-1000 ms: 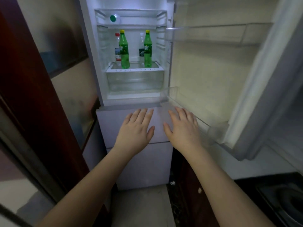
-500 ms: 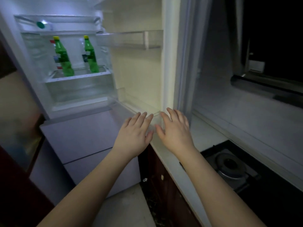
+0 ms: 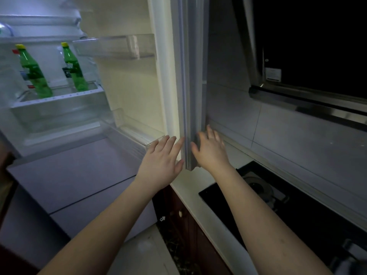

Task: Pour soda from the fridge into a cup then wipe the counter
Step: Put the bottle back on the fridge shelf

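Note:
The fridge stands open at the upper left. Two green soda bottles with yellow caps point(image 3: 33, 74) point(image 3: 74, 69) stand upright on its lit glass shelf point(image 3: 59, 98). The open fridge door point(image 3: 188, 86) sticks out edge-on toward me. My left hand point(image 3: 161, 158) hovers flat with fingers apart just left of the door's lower edge. My right hand point(image 3: 210, 150) is spread open just right of that edge, over the white counter point(image 3: 198, 181). Neither hand holds anything. No cup or cloth is visible.
A black gas hob point(image 3: 278, 201) with a burner is set into the counter at the right. A steel range hood point(image 3: 307, 100) hangs above it against a grey tiled wall. Clear door bins point(image 3: 119, 46) line the door. Closed fridge drawers point(image 3: 75, 175) sit below.
The view has swung right: the bottles slid to the far left and the hob and hood came into sight. Both hands stayed open and now flank the fridge door's edge.

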Action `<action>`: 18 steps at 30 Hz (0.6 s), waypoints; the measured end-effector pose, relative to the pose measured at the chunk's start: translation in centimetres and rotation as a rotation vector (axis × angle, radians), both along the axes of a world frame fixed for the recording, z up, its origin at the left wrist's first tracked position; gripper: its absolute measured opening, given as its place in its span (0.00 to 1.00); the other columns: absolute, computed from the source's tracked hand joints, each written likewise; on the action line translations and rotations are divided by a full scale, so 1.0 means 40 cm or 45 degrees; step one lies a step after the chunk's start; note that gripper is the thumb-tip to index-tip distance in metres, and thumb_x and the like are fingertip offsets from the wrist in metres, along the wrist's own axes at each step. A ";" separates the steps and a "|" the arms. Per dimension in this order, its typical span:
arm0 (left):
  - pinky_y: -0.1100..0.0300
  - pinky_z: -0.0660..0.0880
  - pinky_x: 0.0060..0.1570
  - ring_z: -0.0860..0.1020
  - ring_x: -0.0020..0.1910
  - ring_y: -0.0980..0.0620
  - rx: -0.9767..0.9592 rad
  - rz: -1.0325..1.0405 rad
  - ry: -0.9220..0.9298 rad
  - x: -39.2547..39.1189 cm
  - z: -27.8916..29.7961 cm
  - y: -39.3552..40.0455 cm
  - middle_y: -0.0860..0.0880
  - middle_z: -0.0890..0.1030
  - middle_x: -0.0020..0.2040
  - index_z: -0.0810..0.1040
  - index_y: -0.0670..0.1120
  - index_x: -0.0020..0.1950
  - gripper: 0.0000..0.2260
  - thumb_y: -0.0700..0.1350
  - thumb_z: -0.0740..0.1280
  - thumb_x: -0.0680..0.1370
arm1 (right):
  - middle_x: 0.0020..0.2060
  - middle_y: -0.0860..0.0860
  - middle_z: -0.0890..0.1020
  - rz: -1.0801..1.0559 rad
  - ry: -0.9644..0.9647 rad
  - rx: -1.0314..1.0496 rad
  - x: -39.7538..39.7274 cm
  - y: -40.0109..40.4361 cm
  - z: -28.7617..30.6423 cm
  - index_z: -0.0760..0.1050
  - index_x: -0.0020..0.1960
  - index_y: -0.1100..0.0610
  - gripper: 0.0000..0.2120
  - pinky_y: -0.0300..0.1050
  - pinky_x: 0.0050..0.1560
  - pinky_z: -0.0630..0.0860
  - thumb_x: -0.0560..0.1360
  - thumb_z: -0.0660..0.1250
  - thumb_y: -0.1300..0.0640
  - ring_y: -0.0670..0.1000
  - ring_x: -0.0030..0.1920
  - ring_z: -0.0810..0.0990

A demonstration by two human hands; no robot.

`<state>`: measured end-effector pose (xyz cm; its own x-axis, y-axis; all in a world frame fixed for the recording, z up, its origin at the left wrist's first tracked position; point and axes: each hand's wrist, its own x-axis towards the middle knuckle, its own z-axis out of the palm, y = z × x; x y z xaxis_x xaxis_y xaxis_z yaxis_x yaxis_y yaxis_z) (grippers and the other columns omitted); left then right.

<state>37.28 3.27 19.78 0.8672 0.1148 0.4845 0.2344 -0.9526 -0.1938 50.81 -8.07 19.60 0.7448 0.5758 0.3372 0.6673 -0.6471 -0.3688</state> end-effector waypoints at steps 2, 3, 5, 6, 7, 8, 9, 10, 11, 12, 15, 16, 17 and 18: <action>0.44 0.73 0.63 0.75 0.66 0.40 -0.007 0.008 0.014 -0.004 -0.009 0.009 0.41 0.78 0.64 0.69 0.42 0.73 0.27 0.54 0.55 0.78 | 0.77 0.58 0.53 -0.003 0.064 -0.030 0.021 0.014 -0.008 0.65 0.70 0.55 0.23 0.55 0.74 0.51 0.80 0.53 0.45 0.57 0.76 0.51; 0.44 0.73 0.63 0.75 0.66 0.40 -0.009 0.018 0.013 -0.006 -0.012 0.014 0.41 0.78 0.64 0.69 0.42 0.73 0.27 0.54 0.55 0.78 | 0.77 0.58 0.53 0.000 0.084 -0.042 0.027 0.019 -0.010 0.66 0.69 0.56 0.22 0.55 0.74 0.52 0.80 0.53 0.45 0.57 0.76 0.51; 0.45 0.73 0.64 0.75 0.66 0.41 -0.001 0.040 0.008 -0.009 -0.014 0.023 0.41 0.78 0.65 0.70 0.42 0.73 0.27 0.54 0.55 0.78 | 0.77 0.59 0.54 0.024 0.090 -0.030 0.031 0.028 -0.013 0.69 0.66 0.57 0.20 0.54 0.74 0.52 0.80 0.54 0.46 0.57 0.76 0.51; 0.45 0.73 0.64 0.75 0.66 0.41 0.004 0.051 0.006 -0.011 -0.013 0.026 0.41 0.78 0.65 0.70 0.42 0.73 0.27 0.54 0.55 0.78 | 0.77 0.59 0.55 0.034 0.086 -0.012 0.030 0.031 -0.014 0.70 0.64 0.57 0.19 0.54 0.73 0.52 0.80 0.54 0.46 0.57 0.76 0.51; 0.45 0.73 0.63 0.75 0.66 0.41 0.008 0.061 0.004 -0.013 -0.011 0.028 0.41 0.78 0.65 0.70 0.41 0.73 0.27 0.54 0.55 0.78 | 0.76 0.60 0.55 0.037 0.079 0.011 0.027 0.033 -0.016 0.72 0.62 0.57 0.19 0.54 0.73 0.52 0.80 0.54 0.46 0.57 0.76 0.52; 0.45 0.73 0.63 0.75 0.66 0.41 0.009 0.073 0.003 -0.015 -0.010 0.030 0.41 0.78 0.64 0.70 0.41 0.73 0.27 0.54 0.55 0.78 | 0.76 0.60 0.56 0.038 0.067 0.033 0.023 0.035 -0.020 0.72 0.61 0.57 0.19 0.53 0.73 0.52 0.80 0.55 0.46 0.57 0.76 0.52; 0.44 0.73 0.63 0.75 0.66 0.41 0.008 0.086 0.004 -0.018 -0.010 0.031 0.41 0.78 0.65 0.70 0.41 0.73 0.27 0.54 0.55 0.78 | 0.76 0.60 0.57 0.040 0.049 0.049 0.018 0.037 -0.024 0.73 0.60 0.58 0.18 0.53 0.73 0.52 0.80 0.55 0.46 0.57 0.76 0.53; 0.44 0.73 0.63 0.75 0.66 0.41 0.008 0.097 0.004 -0.020 -0.010 0.032 0.41 0.78 0.65 0.70 0.42 0.73 0.27 0.54 0.55 0.78 | 0.76 0.60 0.57 0.041 0.031 0.063 0.012 0.039 -0.029 0.74 0.59 0.58 0.18 0.53 0.72 0.53 0.80 0.56 0.47 0.57 0.75 0.54; 0.44 0.73 0.64 0.75 0.66 0.41 0.011 0.104 0.005 -0.023 -0.011 0.032 0.41 0.78 0.65 0.70 0.42 0.73 0.27 0.54 0.55 0.78 | 0.76 0.60 0.57 0.045 0.015 0.076 0.006 0.040 -0.036 0.75 0.58 0.58 0.18 0.53 0.72 0.53 0.80 0.56 0.47 0.58 0.75 0.54; 0.44 0.73 0.64 0.75 0.66 0.40 0.016 0.106 0.006 -0.026 -0.012 0.031 0.41 0.78 0.65 0.70 0.42 0.73 0.27 0.54 0.55 0.77 | 0.76 0.60 0.57 0.051 0.004 0.091 -0.001 0.041 -0.043 0.76 0.56 0.58 0.18 0.53 0.72 0.54 0.79 0.56 0.47 0.58 0.75 0.55; 0.45 0.73 0.63 0.75 0.66 0.41 0.045 0.098 -0.008 -0.033 -0.009 0.025 0.41 0.78 0.65 0.72 0.43 0.71 0.26 0.53 0.55 0.78 | 0.76 0.60 0.58 0.089 -0.015 0.166 -0.034 0.045 -0.064 0.79 0.52 0.59 0.17 0.53 0.72 0.57 0.79 0.57 0.48 0.57 0.74 0.59; 0.46 0.72 0.62 0.75 0.66 0.41 0.054 0.098 -0.016 -0.034 -0.006 0.022 0.41 0.78 0.65 0.72 0.43 0.71 0.25 0.53 0.55 0.78 | 0.74 0.60 0.61 0.102 -0.028 0.219 -0.048 0.047 -0.070 0.80 0.49 0.61 0.17 0.53 0.71 0.60 0.78 0.58 0.50 0.58 0.72 0.63; 0.46 0.72 0.62 0.75 0.66 0.41 0.060 0.098 -0.032 -0.035 -0.003 0.019 0.41 0.77 0.65 0.72 0.43 0.71 0.24 0.53 0.56 0.78 | 0.72 0.62 0.66 0.109 -0.051 0.283 -0.061 0.051 -0.076 0.80 0.47 0.62 0.17 0.54 0.69 0.63 0.77 0.58 0.51 0.59 0.69 0.67; 0.46 0.72 0.61 0.75 0.65 0.41 0.060 0.091 -0.057 -0.037 -0.001 0.016 0.41 0.77 0.65 0.73 0.43 0.70 0.23 0.52 0.57 0.78 | 0.68 0.62 0.71 0.114 -0.087 0.357 -0.070 0.055 -0.082 0.81 0.46 0.63 0.18 0.54 0.66 0.67 0.76 0.58 0.51 0.60 0.65 0.72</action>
<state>35.79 3.92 19.73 0.8351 0.1522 0.5287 0.3111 -0.9232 -0.2256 48.01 -5.86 16.30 0.6652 0.5154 0.5403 0.7467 -0.4638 -0.4769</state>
